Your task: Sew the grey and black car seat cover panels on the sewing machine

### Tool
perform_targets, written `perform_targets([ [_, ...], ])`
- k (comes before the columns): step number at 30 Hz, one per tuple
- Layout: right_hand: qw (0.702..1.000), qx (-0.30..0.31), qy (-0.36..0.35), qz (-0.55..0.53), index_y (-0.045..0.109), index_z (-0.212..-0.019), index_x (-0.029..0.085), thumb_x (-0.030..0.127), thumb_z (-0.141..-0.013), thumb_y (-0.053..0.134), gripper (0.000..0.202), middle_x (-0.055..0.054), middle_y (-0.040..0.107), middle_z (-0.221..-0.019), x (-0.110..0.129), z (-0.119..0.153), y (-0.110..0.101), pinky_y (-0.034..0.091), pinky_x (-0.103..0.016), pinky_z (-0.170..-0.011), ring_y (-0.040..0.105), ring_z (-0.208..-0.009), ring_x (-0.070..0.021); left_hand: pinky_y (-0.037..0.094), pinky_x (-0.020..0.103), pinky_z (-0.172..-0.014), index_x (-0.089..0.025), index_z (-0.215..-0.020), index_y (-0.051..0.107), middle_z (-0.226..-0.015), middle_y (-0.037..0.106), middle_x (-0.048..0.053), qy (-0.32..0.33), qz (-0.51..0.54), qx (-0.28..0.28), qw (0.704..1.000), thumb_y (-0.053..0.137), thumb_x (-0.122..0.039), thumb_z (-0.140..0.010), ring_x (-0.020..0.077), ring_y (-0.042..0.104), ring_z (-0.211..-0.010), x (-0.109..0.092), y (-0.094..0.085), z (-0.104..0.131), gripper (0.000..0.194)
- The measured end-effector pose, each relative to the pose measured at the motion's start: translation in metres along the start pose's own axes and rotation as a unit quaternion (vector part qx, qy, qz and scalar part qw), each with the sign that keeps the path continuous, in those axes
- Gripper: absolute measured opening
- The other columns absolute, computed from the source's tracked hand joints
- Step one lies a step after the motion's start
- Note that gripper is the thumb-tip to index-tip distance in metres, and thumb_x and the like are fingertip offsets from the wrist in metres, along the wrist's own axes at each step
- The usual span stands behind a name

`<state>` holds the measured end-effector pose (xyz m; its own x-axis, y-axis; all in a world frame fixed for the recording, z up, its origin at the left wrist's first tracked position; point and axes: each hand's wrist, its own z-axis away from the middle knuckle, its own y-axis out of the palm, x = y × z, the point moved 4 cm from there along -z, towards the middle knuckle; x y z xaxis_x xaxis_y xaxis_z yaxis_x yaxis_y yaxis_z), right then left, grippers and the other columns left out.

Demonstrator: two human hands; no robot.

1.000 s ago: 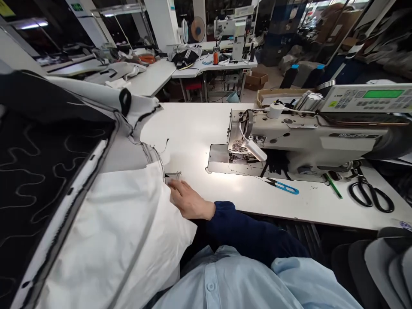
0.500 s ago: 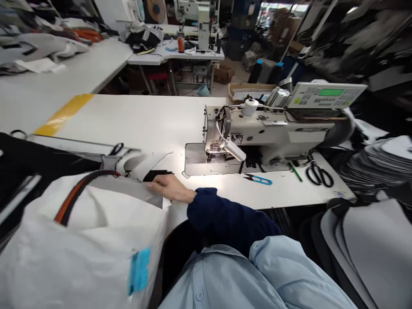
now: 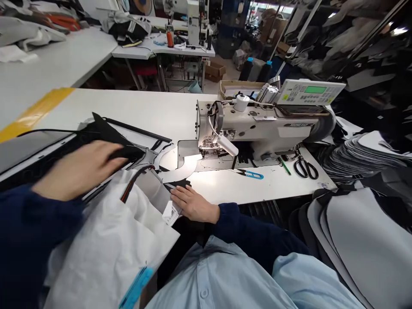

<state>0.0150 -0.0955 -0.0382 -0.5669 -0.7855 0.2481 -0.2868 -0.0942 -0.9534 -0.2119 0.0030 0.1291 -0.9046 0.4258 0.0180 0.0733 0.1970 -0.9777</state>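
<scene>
My left hand (image 3: 82, 168), blurred by motion, is over the black fabric (image 3: 117, 141) at the left, fingers apart and nothing seen in them. My right hand (image 3: 193, 204) lies flat with spread fingers on the edge of the piece, beside a small white label (image 3: 171, 212). White fabric (image 3: 106, 240) with a blue strip (image 3: 137, 286) hangs over the table's front edge. A curved white piece (image 3: 182, 171) reaches from the bundle towards the needle area of the sewing machine (image 3: 257, 124).
Blue thread snips (image 3: 250, 174), a green stick (image 3: 284, 166) and black scissors (image 3: 305, 167) lie before the machine. Stacks of grey cut pieces (image 3: 370, 236) stand at the right. Yellow tape (image 3: 38, 112) crosses the white table (image 3: 138, 103).
My left hand has come into view over the black fabric. My right hand has flattened and spread its fingers. The bundle has shifted right, and its curved white piece now lies near the machine.
</scene>
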Motion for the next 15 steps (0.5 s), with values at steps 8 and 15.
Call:
perform_targets([
  [8,0.997,-0.018,-0.021,0.071,0.053,-0.13,0.01,0.016,-0.096,0.042,0.037,-0.015,0.058,-0.13,-0.027,-0.012,-0.009,0.039,-0.041,-0.106,0.051,-0.123,-0.0225,0.045,0.039,-0.094,-0.02,-0.14,0.041,-0.139,0.047,0.014,0.09,-0.057,0.299,0.948,0.043,-0.03,-0.094,0.0294,0.05,-0.122,-0.153,0.095,-0.039,0.047],
  [15,0.971,-0.154,0.164,-0.082,0.059,-0.122,0.016,0.012,-0.087,0.044,0.039,-0.012,0.06,-0.128,-0.094,0.031,-0.036,0.046,-0.036,-0.097,0.055,-0.117,-0.02,0.047,0.035,-0.071,-0.018,-0.134,0.046,-0.112,0.06,0.013,0.022,-0.114,0.258,0.959,0.031,-0.004,-0.085,0.0271,0.062,-0.098,-0.098,0.079,-0.064,0.054],
])
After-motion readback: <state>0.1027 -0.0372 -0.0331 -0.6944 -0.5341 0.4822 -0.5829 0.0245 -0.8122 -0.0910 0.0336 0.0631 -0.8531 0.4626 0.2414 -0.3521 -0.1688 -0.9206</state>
